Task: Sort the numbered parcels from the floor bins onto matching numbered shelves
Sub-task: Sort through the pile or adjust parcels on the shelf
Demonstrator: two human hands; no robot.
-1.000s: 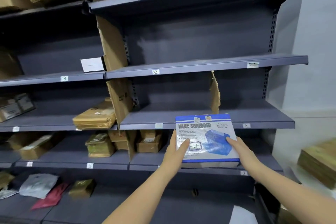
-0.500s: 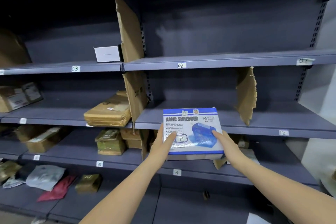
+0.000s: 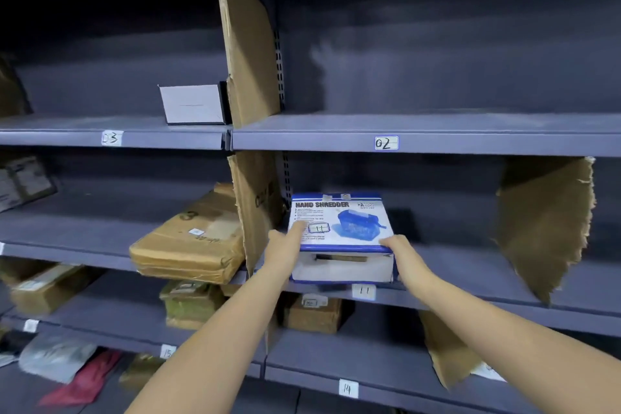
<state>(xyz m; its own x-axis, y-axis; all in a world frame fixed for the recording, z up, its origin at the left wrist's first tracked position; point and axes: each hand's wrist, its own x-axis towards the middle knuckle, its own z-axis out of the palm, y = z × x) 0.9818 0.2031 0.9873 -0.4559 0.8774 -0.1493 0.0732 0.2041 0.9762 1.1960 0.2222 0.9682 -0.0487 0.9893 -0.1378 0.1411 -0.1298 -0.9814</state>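
Note:
A blue and white Hand Shredder box (image 3: 342, 228) with a handwritten 11 on its top sits at the front left of the grey shelf labelled 11 (image 3: 364, 291). My left hand (image 3: 285, 247) holds the box's left side, with the thumb lying on top near the number. My right hand (image 3: 398, 250) grips its near right corner. The box lies flat, its front face flush with the shelf edge.
A tall cardboard divider (image 3: 250, 111) stands just left of the box, and a torn one (image 3: 544, 225) to the right. A taped brown parcel (image 3: 191, 239) lies on the neighbouring shelf. Labels 02 (image 3: 386, 143), 03 (image 3: 111, 138) and 14 (image 3: 347, 388) mark other shelves, with several parcels below.
The box went from being held in the air in front of the shelves up and forward onto the shelf labelled 11. I have stepped closer to the rack.

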